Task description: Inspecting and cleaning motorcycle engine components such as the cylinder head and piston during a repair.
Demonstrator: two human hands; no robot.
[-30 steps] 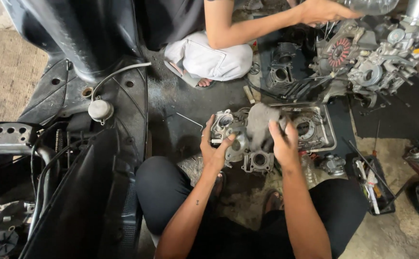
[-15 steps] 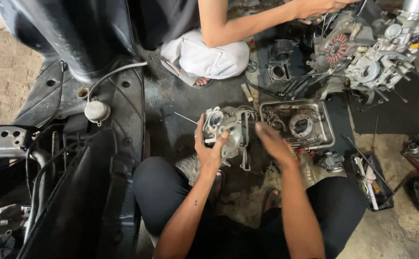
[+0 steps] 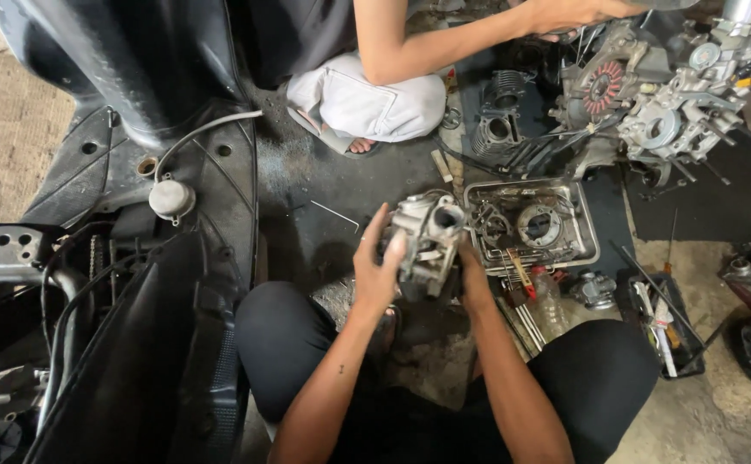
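Note:
I hold a grey metal engine part, a carburettor-like casting with a round bore, above my lap. My left hand grips its left side, fingers spread along the body. My right hand supports it from the right and underneath, mostly hidden behind the part. Just right of the part lies a metal tray with round engine pieces in it.
Another person's arm reaches across the top towards a stripped engine block. A black scooter body fills the left. A box of hand tools and a dark mat lie on the right.
I have lifted and turned the engine part towards me, away from the tray. My right hand has slid from on top of it to beneath its right side.

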